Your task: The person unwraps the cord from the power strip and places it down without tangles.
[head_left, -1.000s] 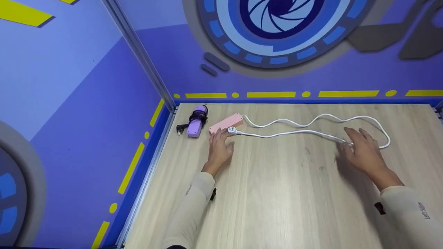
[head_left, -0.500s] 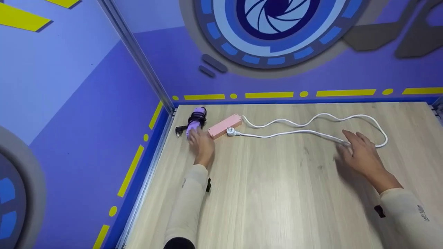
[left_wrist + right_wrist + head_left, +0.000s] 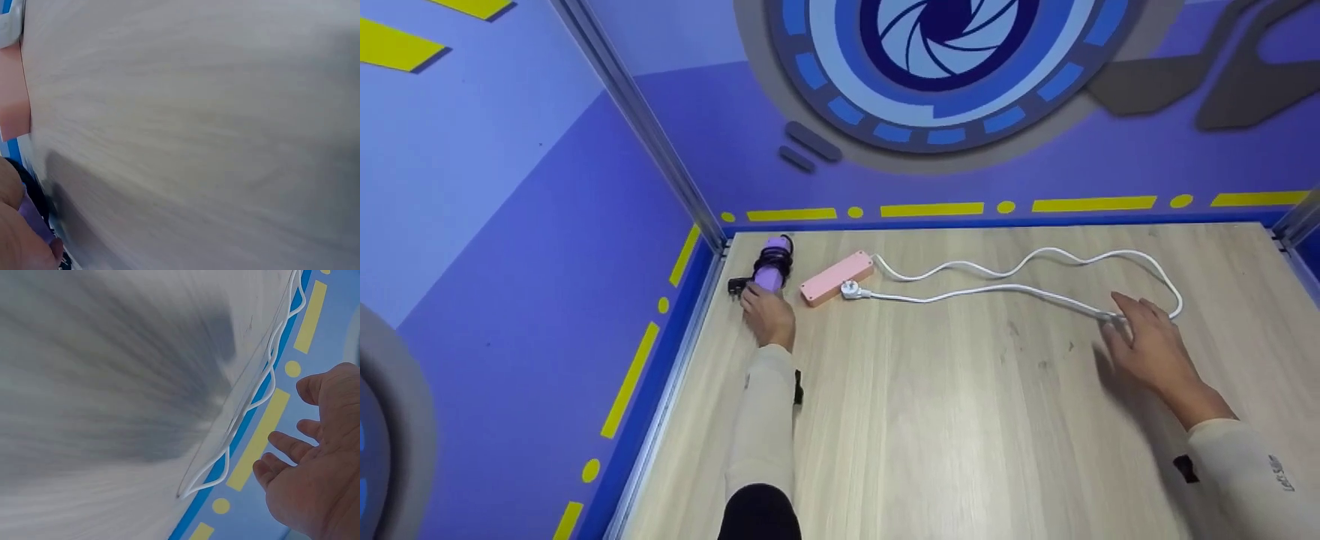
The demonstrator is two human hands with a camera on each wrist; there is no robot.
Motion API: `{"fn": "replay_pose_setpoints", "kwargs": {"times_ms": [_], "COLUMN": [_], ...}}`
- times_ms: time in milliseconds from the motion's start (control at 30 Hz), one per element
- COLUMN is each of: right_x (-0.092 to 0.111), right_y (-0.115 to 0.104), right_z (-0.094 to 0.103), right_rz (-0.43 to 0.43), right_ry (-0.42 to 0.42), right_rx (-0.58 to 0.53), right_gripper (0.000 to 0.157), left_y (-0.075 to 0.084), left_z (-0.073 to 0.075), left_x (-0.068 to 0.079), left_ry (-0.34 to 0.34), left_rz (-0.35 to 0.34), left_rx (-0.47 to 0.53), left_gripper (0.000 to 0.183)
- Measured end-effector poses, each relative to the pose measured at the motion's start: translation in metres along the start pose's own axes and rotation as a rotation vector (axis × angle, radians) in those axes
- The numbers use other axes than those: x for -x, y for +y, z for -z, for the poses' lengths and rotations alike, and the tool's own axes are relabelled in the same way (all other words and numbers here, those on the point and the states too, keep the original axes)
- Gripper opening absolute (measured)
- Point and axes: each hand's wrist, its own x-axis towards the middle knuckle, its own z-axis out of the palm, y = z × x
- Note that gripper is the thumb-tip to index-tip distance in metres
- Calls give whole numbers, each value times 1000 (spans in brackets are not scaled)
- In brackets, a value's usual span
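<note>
Overlapping the purple strip [image 3: 769, 280], left hand [image 3: 769, 313] — can't tell if gripping; right hand [image 3: 1153, 349] — fingers [image 3: 291, 446] loosely relaxed.

- First power strip [image 3: 769, 279] near the far left corner of the bench [image 3: 960, 420]
- Second power strip [image 3: 838, 278] just right of it
- Plug [image 3: 851, 289] before the second strip
- Cord [image 3: 1016, 287] looping toward the right edge
</note>
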Motion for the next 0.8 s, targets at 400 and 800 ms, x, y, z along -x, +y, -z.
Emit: {"fn": "replay_pose_setpoints", "kwargs": {"times_ms": [400,800], "right_x": [1,-4], "right_y": [0,-1], "right_z": [-7,-6], "right_rz": [-4,20], "right_ry": [41,16], "right_rx": [-4,5], "right_gripper": [59,63], "left_y": [-14,-23], "left_z": [17,52], "left_x": [4,4], "left_ry": [-55,-141], "left_rz": [98,39], "left_rx": [459,871], "left_gripper": [59,51]}}
